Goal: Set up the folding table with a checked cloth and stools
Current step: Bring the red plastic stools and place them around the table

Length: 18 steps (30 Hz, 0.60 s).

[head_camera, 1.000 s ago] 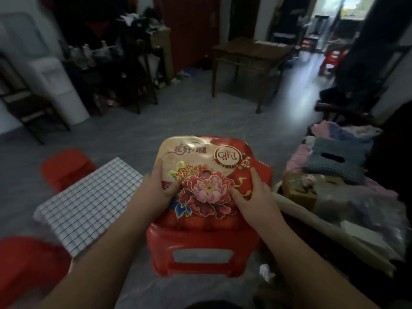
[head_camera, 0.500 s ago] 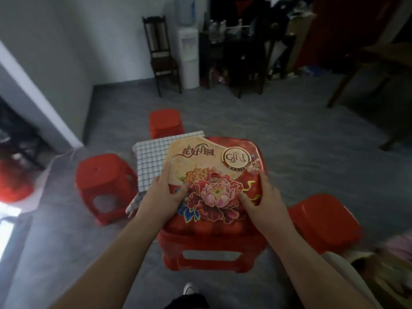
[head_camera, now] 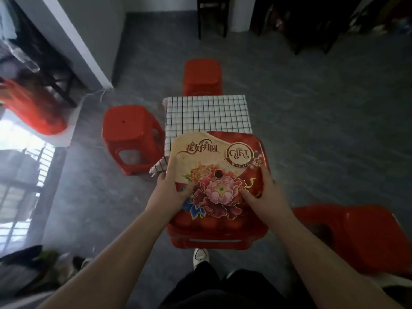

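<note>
I carry a red plastic stool [head_camera: 217,228] with a flowered seat above the floor, right in front of me. My left hand [head_camera: 169,192] grips its left edge with the thumb on the seat; my right hand [head_camera: 265,195] grips the right edge likewise. Just beyond it stands the low folding table under a black-and-white checked cloth [head_camera: 207,117]; the stool hides its near edge. One red stool [head_camera: 130,136] stands at the table's left, another [head_camera: 202,76] at its far end, and a third [head_camera: 350,237] sits at my right.
A white wall corner [head_camera: 73,41] juts in at the upper left, with a red object [head_camera: 33,108] beside it. A dark chair [head_camera: 211,16] and a white dispenser [head_camera: 242,14] stand at the back. Shoes [head_camera: 55,262] lie at the lower left. My foot [head_camera: 200,256] is under the stool.
I have turned left with the stool held in both hands. The covered table has come to the middle of the view, straight ahead, and now looks closer.
</note>
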Each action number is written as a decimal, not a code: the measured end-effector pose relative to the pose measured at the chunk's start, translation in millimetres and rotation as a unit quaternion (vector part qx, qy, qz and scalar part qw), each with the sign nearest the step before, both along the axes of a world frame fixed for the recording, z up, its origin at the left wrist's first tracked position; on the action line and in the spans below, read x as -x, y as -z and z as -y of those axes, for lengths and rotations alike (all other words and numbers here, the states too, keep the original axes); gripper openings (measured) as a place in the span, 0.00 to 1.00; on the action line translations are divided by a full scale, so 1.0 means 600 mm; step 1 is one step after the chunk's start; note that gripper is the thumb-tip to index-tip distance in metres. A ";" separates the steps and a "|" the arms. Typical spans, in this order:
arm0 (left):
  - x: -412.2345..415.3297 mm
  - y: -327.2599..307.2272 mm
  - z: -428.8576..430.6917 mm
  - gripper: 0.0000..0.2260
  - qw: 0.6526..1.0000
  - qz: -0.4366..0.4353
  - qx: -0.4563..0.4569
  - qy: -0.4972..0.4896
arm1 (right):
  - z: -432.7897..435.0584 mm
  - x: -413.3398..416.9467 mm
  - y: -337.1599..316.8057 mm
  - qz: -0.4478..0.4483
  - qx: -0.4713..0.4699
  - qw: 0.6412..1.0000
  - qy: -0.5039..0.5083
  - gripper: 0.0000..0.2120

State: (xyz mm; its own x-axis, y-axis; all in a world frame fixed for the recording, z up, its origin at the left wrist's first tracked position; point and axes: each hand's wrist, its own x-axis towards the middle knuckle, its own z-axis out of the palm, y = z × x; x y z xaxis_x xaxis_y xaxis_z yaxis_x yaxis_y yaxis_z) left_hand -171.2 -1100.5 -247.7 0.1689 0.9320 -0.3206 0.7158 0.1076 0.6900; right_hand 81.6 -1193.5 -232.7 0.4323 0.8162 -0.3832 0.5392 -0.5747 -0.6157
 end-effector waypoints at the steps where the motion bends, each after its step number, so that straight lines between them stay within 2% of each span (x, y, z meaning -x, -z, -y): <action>1: -0.001 0.019 -0.003 0.43 1.000 -0.002 0.014 0.001 | -0.010 -0.002 0.022 -0.011 0.016 1.000 0.002 0.49; 7: -0.014 0.175 -0.015 0.41 0.995 -0.034 0.093 -0.020 | -0.041 -0.006 0.187 -0.045 0.071 0.996 -0.006 0.51; 10: -0.024 0.272 -0.019 0.40 0.991 -0.041 0.120 -0.039 | -0.054 -0.011 0.288 -0.043 0.070 0.997 -0.008 0.51; 18: -0.032 0.539 -0.037 0.39 0.987 -0.028 0.141 -0.070 | -0.080 -0.015 0.552 -0.051 0.087 0.995 -0.023 0.49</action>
State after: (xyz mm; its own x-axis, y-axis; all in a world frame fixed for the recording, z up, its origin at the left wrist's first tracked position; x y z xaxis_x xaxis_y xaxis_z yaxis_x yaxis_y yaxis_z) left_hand -152.0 -1078.3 -571.4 0.0200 0.8169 -0.5764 0.7159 0.3908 0.5786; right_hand 90.6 -1145.6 -563.8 0.3472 0.7516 -0.5608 0.5070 -0.6535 -0.5620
